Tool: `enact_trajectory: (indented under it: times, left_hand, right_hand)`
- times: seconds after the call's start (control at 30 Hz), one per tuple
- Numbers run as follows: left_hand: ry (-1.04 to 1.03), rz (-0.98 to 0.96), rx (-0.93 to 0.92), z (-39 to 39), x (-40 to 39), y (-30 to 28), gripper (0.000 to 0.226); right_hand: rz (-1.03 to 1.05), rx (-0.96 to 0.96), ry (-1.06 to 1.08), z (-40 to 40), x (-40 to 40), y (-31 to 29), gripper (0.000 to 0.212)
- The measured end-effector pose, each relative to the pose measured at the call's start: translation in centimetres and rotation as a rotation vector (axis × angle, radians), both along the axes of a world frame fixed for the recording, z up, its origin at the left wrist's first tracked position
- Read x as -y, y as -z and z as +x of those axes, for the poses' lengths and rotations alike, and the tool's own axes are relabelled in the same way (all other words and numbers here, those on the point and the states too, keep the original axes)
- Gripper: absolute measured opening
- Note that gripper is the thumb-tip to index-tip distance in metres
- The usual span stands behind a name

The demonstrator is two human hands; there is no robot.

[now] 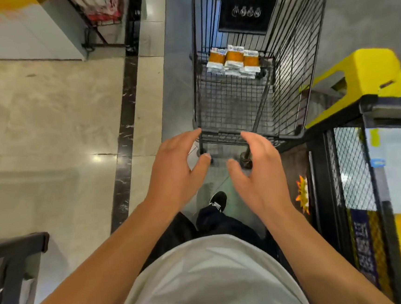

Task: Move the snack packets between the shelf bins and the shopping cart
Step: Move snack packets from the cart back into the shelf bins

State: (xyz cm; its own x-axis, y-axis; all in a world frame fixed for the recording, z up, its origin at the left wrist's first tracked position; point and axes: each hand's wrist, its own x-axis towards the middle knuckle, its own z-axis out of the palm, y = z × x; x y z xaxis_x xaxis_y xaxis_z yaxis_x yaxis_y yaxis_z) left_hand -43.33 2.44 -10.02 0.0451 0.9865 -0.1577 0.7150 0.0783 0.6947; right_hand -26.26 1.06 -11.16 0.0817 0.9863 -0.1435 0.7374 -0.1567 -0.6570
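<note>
A black wire shopping cart stands ahead of me on the grey floor. Three stacks of orange-and-white snack packets lie side by side on its wire bottom, toward the far end. My left hand and my right hand hover side by side just in front of the cart's near rim, palms facing each other, fingers relaxed and spread, holding nothing. Neither hand touches the cart or the packets.
A yellow plastic stool sits on a black wire shelf unit at my right. Another black rack edge shows at lower left. A white cabinet and a rack of packaged goods stand at upper left.
</note>
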Motion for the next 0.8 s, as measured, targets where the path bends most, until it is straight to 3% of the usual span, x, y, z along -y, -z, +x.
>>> enact_trajectory:
  times: [0.2,0.8]
  left_hand:
    - [-0.037,-0.019,0.048,2.5,-7.6,0.1,0.053]
    - [0.221,-0.062,0.054,5.1,-33.7,4.1,0.054]
  right_hand:
    - [-0.037,-0.018,0.026,1.4,-7.7,0.2,0.058]
    - [-0.120,0.037,0.244,3.3,-28.5,1.8,0.062]
